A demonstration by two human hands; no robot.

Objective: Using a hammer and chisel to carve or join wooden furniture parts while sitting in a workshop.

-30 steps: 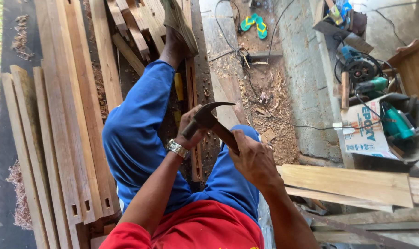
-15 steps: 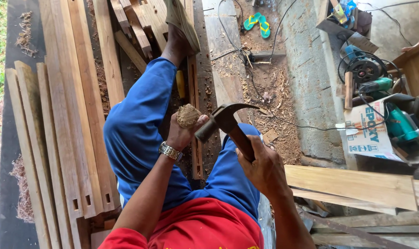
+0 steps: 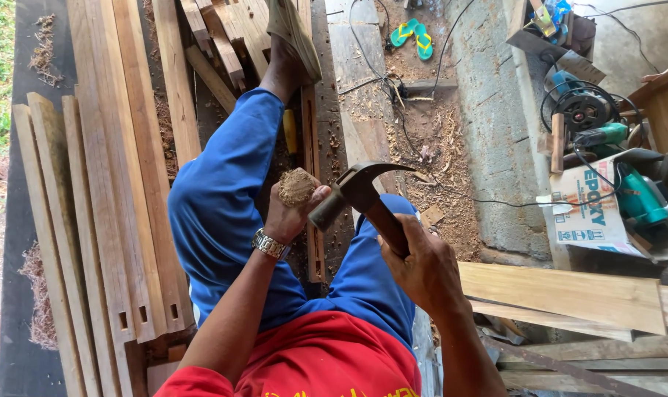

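Left hand [image 3: 293, 217]: clenched on tan crumbly sawdust lump [image 3: 296, 187], held above blue-trousered lap | Right hand [image 3: 422, 268]: wooden-handled steel claw hammer [image 3: 356, 192] gripped, handle slanting up-left, head just beside lump's right.

Wood planks [image 3: 106, 220] stacked at left; green flip-flops [image 3: 413, 35] on dirt; cardboard box [image 3: 595, 213] w/ teal power tool [image 3: 640, 197] at right.

Hammer [image 3: 359, 192] right of lump [image 3: 296, 187]
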